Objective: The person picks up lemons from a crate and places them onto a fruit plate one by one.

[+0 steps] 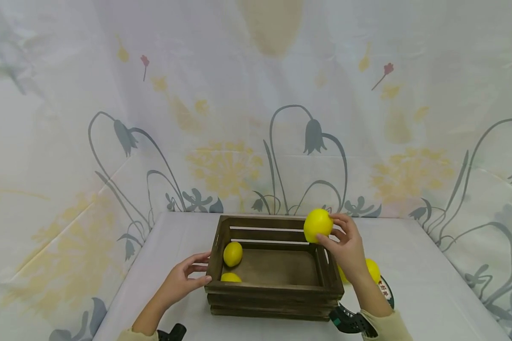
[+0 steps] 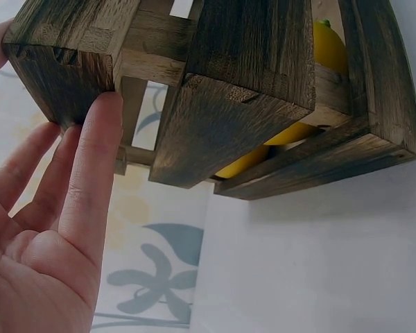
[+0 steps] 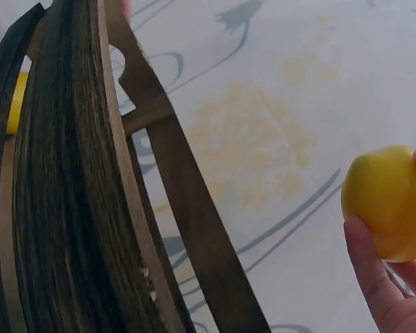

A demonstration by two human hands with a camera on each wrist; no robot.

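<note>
A dark wooden slatted crate [image 1: 277, 291] stands on the white table, with one yellow lemon [image 1: 233, 254] at its left inside and another [image 1: 231, 277] near the front left. My left hand [image 1: 177, 284] touches the crate's left end; in the left wrist view the fingertips of the left hand [image 2: 62, 201] rest against the wooden end [image 2: 69, 76]. My right hand [image 1: 349, 246] pinches a lemon [image 1: 317, 226] between thumb and fingers above the crate's back right corner. The right wrist view shows the right hand [image 3: 395, 291] around that lemon [image 3: 386, 201], apart from the crate [image 3: 76, 180].
Right of the crate, partly behind my right forearm, lie yellow lemons [image 1: 372, 271] and a dark green-edged item with printed characters [image 1: 385, 290]. White table surface [image 1: 422, 284] extends to the right. A flower-patterned cloth [image 1: 247, 118] hangs behind and at both sides.
</note>
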